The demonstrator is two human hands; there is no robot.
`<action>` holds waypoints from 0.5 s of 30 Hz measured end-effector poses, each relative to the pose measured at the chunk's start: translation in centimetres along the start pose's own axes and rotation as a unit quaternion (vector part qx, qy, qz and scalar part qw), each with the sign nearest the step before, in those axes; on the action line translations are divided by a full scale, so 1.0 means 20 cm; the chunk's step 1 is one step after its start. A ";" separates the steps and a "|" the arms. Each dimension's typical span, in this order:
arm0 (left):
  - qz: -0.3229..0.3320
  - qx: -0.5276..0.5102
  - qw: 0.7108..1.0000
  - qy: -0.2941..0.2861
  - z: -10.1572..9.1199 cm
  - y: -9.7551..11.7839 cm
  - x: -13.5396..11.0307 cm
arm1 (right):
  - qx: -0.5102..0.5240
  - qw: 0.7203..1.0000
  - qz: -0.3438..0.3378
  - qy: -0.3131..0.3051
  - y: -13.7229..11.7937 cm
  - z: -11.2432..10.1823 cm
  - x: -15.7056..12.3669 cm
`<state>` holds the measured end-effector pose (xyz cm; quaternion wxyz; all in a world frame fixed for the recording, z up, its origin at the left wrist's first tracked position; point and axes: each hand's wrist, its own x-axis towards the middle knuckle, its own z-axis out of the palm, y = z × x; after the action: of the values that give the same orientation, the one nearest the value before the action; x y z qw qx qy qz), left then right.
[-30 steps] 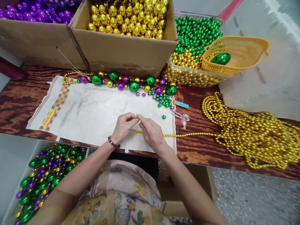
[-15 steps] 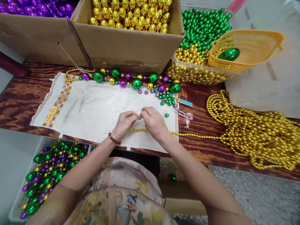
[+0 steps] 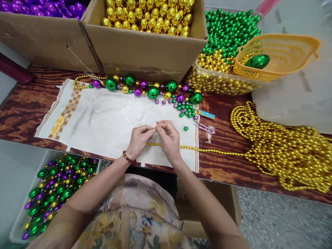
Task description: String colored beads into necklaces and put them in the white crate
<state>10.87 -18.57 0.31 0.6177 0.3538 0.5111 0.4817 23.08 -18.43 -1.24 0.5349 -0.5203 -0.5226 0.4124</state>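
My left hand and my right hand meet fingertip to fingertip over a white cloth on the table. Both pinch the end of a thin gold bead strand that runs right to a large gold bead pile. A thin white thread runs up and left from the pinch toward the boxes. A partly strung necklace of green, purple and gold balls lies along the cloth's far edge. Loose small green beads lie to the right of my hands.
Cardboard boxes of gold balls and purple balls stand at the back. A clear tub of green and gold beads and an orange basket sit back right. Pink snips lie nearby. A bin of finished necklaces is below left.
My hands stay pinched together at the strand's end, with the fingers shifting slightly. The view has moved a little; the thread now shows taut toward the upper left.
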 end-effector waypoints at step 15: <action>-0.055 -0.067 0.992 -0.087 -0.01 0.05 -0.02 | 0.512 0.827 0.224 0.053 -0.14 -0.01 0.04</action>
<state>10.46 -18.63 1.22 0.7080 0.3234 0.4403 0.4474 23.06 -18.02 1.72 0.6439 -0.2955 -0.0763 0.7016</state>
